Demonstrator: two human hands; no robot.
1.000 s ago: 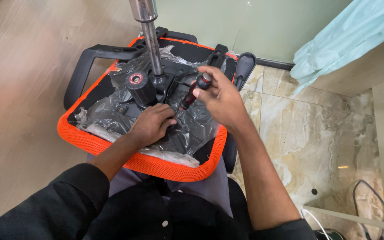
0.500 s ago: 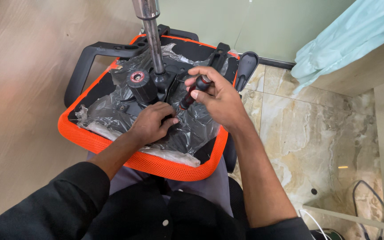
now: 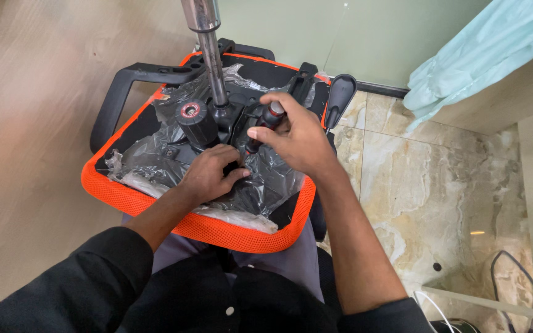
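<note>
1. Upturned chair seat point(image 3: 124, 191), orange mesh rim, resting on my lap; its underside faces me, wrapped in crumpled clear plastic point(image 3: 149, 157) that blurs the parts beneath.
2. My left hand point(image 3: 208, 176), lying flat on the plastic near the seat's middle; its fingers point(image 3: 232, 176) are curled together and pressed down. I cannot tell whether anything lies under the palm.
3. My right hand point(image 3: 297, 139), fingers clamped on a small dark tool handle point(image 3: 272, 112) with a red band and a grey cap. The tip below is hidden by my hand and the black mechanism point(image 3: 232, 120).
4. Chrome gas-lift column point(image 3: 208, 55), rising from the mechanism; its top is cut off by the frame's upper edge.
5. Round black knob point(image 3: 191, 117) with a red ring, just beside the column's foot.
6. Black armrest point(image 3: 134, 83), looping past the seat's far left corner; a black paddle lever point(image 3: 340, 95) projects at the far right.
7. Floor: pale wood planks point(image 3: 26, 123) on the left, marbled stone tiles point(image 3: 439, 185) on the right.
8. Room: pale green wall point(image 3: 316, 31) ahead; light blue sheeting point(image 3: 482, 55) draped at the upper right; cables point(image 3: 507, 277) at the lower right, partly cut off.
</note>
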